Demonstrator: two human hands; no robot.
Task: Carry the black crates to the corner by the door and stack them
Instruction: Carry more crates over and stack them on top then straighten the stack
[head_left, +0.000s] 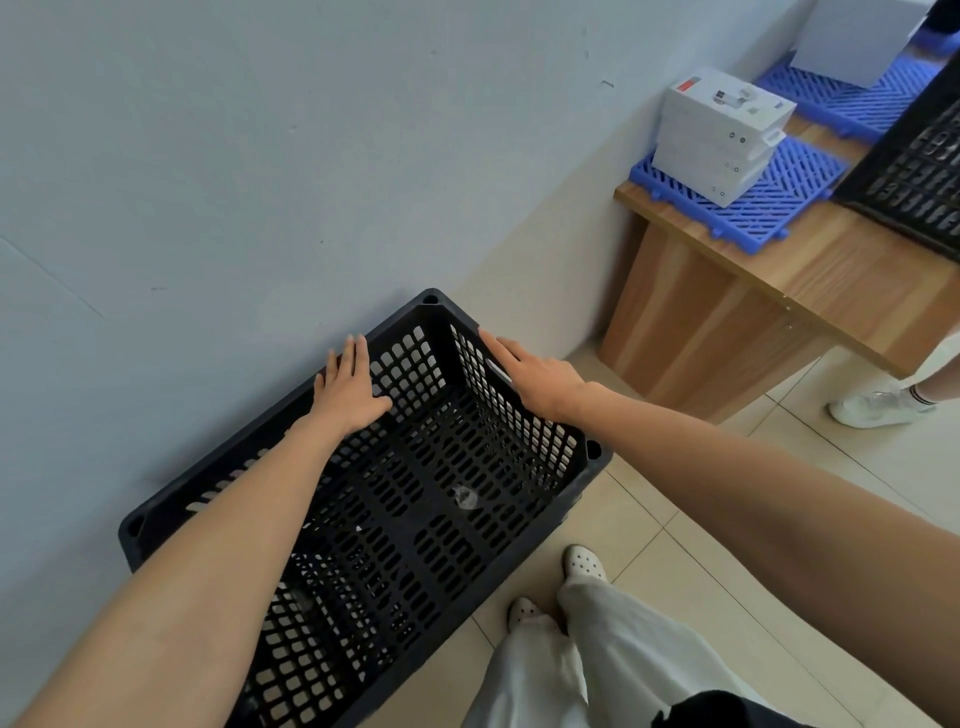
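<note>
**Black crate against the wall, both hands flat on its rim**

At far right a wooden desk (779, 270) carries blue grid mats (779, 202), a white box (719, 135) and a second crate (919, 171) at the frame edge; a white shoe (872, 408) stands on the tiles beside it. The black crate (415, 519) — open-topped, perforated — stands left of the desk, its long side against the wall (260, 156). The left hand (349, 391) lies on the wall-side rim, the right hand (535, 375) on the far end — each grip wide, fingers straight.

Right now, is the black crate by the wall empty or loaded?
Almost empty: the black crate shows its bare perforated floor through the open top, apart from one small clear scrap I cannot identify.
</note>
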